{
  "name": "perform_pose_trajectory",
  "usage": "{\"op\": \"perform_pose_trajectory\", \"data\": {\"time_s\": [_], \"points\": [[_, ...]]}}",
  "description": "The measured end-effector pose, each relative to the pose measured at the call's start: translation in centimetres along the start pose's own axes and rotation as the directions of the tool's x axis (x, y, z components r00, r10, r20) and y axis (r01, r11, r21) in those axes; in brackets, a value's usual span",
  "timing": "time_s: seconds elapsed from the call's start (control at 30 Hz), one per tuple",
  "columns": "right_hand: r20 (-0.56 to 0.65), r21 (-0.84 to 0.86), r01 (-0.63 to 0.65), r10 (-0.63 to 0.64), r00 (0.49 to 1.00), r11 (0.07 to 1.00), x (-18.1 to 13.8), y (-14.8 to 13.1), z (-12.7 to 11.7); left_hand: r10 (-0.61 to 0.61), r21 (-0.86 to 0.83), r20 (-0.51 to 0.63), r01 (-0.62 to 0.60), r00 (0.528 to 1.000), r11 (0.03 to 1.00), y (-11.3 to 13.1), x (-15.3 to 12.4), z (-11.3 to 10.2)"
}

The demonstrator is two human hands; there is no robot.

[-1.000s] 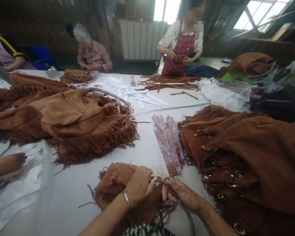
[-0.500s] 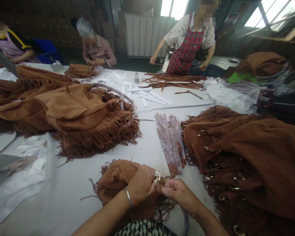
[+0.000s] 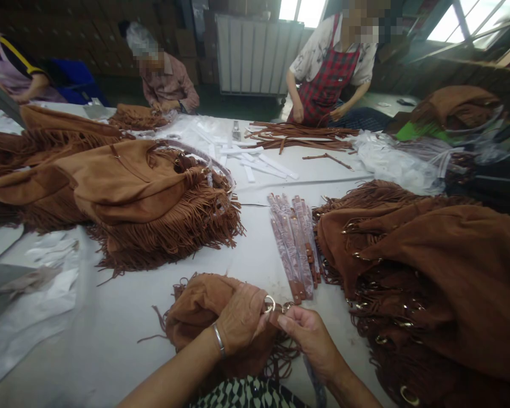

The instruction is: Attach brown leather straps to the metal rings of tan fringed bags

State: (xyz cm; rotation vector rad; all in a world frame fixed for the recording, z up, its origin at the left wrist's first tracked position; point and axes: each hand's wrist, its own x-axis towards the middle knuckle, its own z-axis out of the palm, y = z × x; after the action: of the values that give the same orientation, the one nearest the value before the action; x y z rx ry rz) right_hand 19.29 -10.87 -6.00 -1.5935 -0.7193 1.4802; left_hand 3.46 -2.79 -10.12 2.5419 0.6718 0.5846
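Note:
A brown suede bag with fringe (image 3: 195, 309) lies on the table right in front of me. My left hand (image 3: 240, 318), with a bracelet on its wrist, is closed on the bag beside a gold-coloured metal ring (image 3: 271, 304). Just to the right, the thumb and fingers of my right hand (image 3: 309, 334) pinch the brown end of a strap close to the ring. The strap's plastic-wrapped length (image 3: 315, 378) hangs below that hand. Whether the strap end passes through the ring is hidden by my fingers.
Several plastic-wrapped straps (image 3: 292, 243) lie ahead. Fringed bags are piled at left (image 3: 127, 187) and right (image 3: 446, 255). Brown strips (image 3: 301, 136) and white strips (image 3: 255, 161) lie farther back. Across the table are co-workers, one in a checked apron (image 3: 329, 73).
My hands stay at the ring with almost no movement. Across the table, the co-worker in the checked apron has brought both hands lower and closer to the brown strips.

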Motion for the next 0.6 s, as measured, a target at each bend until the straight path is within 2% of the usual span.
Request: {"op": "perform_pose_trajectory", "data": {"time_s": [0.17, 0.4, 0.47, 0.6], "points": [[-0.153, -0.007, 0.040, -0.040, 0.987, 0.999, -0.2, -0.5, 1.0, -0.016, 0.040, -0.021, 0.017, 1.000, 0.999, -0.2, 0.2, 0.2], [-0.186, -0.076, 0.038, -0.052, 0.981, 0.996, 0.5, -0.1, 0.5, 0.036, 0.035, 0.037, -0.037, 0.999, 0.999, -0.2, 0.5, -0.1], [-0.151, -0.075, 0.021, -0.032, 0.988, 0.997, 1.0, -0.1, -0.2, 0.064, 0.020, 0.051, -0.065, 0.997, 0.998, -0.1, 0.4, -0.2], [0.051, -0.113, -0.056, 0.062, 0.997, 0.992, 1.9, -1.0, -1.6, 0.166, -0.028, 0.125, -0.164, 0.978, 0.986, -0.3, 0.1, -0.3]]}}
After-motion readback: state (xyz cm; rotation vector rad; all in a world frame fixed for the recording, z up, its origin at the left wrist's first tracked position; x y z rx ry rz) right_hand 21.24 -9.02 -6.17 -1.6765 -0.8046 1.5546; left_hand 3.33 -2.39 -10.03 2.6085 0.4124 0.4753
